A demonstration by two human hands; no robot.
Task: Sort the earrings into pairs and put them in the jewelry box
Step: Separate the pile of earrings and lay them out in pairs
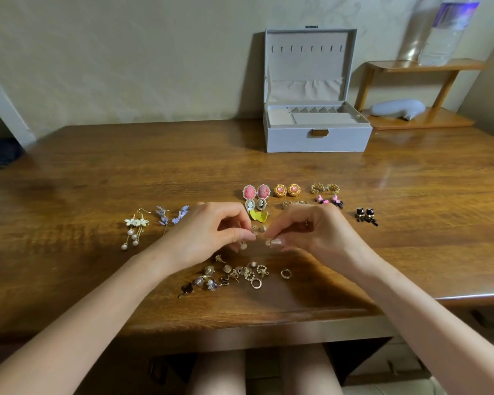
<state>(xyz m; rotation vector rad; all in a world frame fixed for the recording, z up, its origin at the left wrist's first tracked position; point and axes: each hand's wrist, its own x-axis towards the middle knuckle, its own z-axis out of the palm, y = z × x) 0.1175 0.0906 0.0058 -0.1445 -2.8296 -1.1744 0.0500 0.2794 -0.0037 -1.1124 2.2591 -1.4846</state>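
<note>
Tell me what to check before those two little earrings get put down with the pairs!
1. Left hand pinches an earring: ok.
2. Right hand pinches a second earring: ok.
3. The two match: cannot tell, too small.
4. Sorted pairs lie side by side, like the cat pair: ok.
5. Pile all sorted: not ok, mixed.
6. Box lid open: ok.
</note>
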